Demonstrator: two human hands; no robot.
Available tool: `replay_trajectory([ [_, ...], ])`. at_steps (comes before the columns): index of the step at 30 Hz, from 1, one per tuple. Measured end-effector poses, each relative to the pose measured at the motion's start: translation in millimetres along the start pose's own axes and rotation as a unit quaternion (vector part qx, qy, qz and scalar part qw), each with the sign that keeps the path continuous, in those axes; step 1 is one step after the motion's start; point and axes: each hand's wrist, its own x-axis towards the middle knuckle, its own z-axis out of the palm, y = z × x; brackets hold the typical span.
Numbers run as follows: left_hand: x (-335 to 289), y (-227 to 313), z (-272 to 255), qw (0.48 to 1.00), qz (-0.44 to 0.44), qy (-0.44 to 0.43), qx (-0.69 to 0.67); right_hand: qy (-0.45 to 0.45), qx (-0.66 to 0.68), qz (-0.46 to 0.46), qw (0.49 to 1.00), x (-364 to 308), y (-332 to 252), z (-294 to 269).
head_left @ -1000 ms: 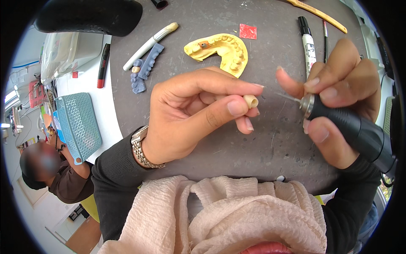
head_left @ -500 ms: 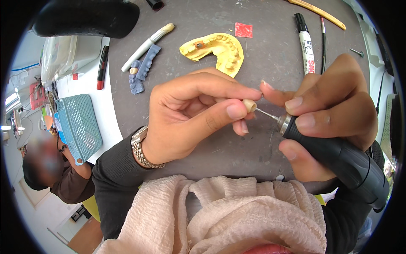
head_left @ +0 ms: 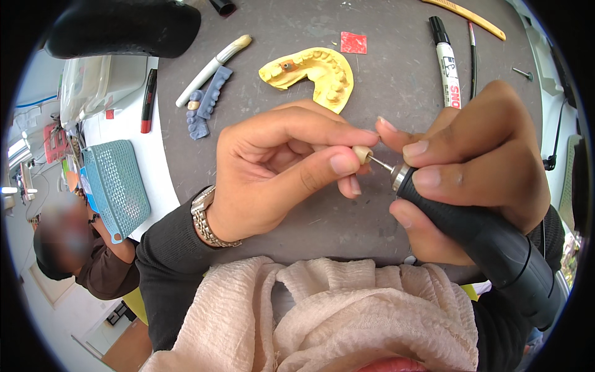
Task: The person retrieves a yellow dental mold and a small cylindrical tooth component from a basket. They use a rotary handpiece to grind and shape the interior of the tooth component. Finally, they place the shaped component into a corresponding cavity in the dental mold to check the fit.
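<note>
A small cream dental crown (head_left: 361, 153) is pinched between the thumb and fingers of my left hand (head_left: 279, 161). My right hand (head_left: 483, 167) grips a black rotary handpiece (head_left: 489, 239) like a pen. Its thin metal bur (head_left: 380, 163) points left, and the tip reaches the crown's open end. Whether it touches the inner wall I cannot tell. Beyond my hands lies a yellow plaster dental model (head_left: 338, 74), an arch with a reddish patch on its left part. The far left holds a blue-grey bite impression (head_left: 214, 93) in pieces, with a cream tooth among them.
Around the model lie a red square (head_left: 353, 43), a white stick with a tan tip (head_left: 214, 70), a white marker (head_left: 446, 68), a thin brush (head_left: 473, 59) and a small screw (head_left: 522, 74). At left are a red-black pen (head_left: 149, 102), a blue basket (head_left: 121, 186) and another person (head_left: 102, 248).
My right hand and the handpiece have shifted left, bringing the bur further into the crown's opening. The handpiece's rear end has dropped lower. My left hand keeps its pinch, slightly further left.
</note>
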Motion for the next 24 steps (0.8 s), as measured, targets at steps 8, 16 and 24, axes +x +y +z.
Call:
replay_trajectory([
  [8, -0.6, 0.4, 2.0, 1.000, -0.001, 0.003, -0.005, 0.013, -0.003, -0.004, 1.000, 1.1, 0.1, 0.8],
  [16, 0.1, 1.2, 2.6, 1.000, 0.001, -0.007, -0.007, 0.020, -0.002, 0.000, 1.000, -1.2, -2.0, 0.8],
  [24, 0.0, 0.9, 2.1, 1.000, 0.000, -0.008, -0.012, 0.015, -0.005, 0.003, 1.000, 0.2, -2.7, 0.2],
])
